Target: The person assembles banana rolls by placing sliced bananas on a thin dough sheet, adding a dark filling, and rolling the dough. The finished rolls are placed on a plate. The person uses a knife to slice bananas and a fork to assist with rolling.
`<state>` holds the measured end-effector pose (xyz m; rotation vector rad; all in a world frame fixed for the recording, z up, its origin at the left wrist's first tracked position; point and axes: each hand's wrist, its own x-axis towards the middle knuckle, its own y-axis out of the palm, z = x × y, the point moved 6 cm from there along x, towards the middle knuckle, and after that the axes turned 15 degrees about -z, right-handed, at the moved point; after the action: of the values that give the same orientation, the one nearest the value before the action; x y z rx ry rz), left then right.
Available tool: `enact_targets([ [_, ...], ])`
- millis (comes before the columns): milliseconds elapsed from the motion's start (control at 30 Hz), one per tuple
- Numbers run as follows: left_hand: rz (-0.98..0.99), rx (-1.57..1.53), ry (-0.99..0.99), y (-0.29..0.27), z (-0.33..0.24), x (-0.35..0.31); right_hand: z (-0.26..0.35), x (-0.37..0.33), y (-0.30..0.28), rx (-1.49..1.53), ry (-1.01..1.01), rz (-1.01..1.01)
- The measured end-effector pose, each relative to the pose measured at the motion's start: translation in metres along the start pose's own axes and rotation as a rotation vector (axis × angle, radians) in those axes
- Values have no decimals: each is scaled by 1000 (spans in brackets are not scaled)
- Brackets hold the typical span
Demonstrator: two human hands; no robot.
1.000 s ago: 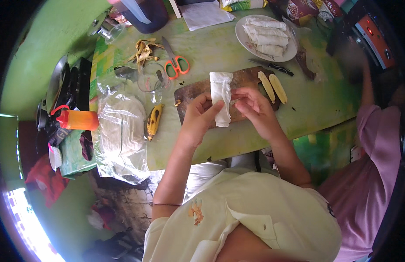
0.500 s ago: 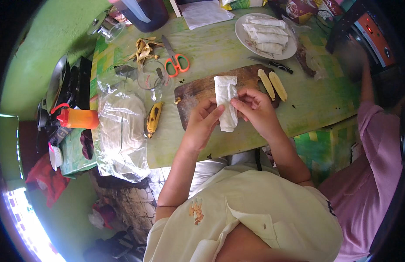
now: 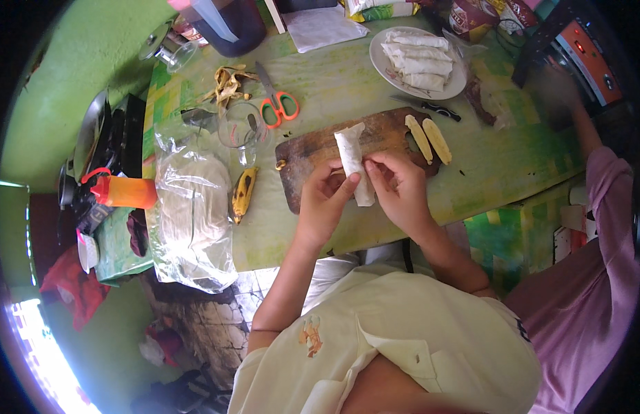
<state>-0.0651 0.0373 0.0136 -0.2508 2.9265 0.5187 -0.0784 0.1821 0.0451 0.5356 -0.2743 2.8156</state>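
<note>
Between both hands, over the near edge of a worn wooden cutting board (image 3: pixel 313 148), is a white wrapper roll (image 3: pixel 350 146). My left hand (image 3: pixel 325 200) grips its left side, thumb on top. My right hand (image 3: pixel 401 190) pinches its right edge, fingers curled. What lies inside the roll is hidden. Two slices of peeled banana (image 3: pixel 437 141) rest at the board's right end. To the left of the board lies a spotted yellow banana (image 3: pixel 244 196). A plastic bag of round white wrappers (image 3: pixel 194 207) lies farther left. Finished-looking rolls (image 3: pixel 418 58) are piled on a white plate (image 3: pixel 379 62) at the back right.
Orange-handled scissors (image 3: pixel 279 109), a glass cup (image 3: pixel 238 125) and banana peels (image 3: pixel 230 83) lie at the back left. A black-handled knife (image 3: pixel 441 110) is near the plate. An orange squeeze bottle (image 3: pixel 123 191) stands at left. Another person's arm (image 3: pixel 586 124) reaches toward an orange-fronted appliance (image 3: pixel 583 52).
The flat packet in my hands has become a narrower, rounder roll, now tilted slightly left at its far end. The other person's sleeve has shifted a little at the right.
</note>
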Motion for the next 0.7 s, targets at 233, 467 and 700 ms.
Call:
enact_targets([
  [233, -64, 137, 226, 0, -8, -5, 0, -9, 9, 174, 133, 173],
  [467, -33, 260, 216, 4, -19, -17, -22, -15, 7, 300, 213, 256],
  [700, 171, 182, 229, 8, -29, -15, 5, -7, -6, 129, -26, 330],
])
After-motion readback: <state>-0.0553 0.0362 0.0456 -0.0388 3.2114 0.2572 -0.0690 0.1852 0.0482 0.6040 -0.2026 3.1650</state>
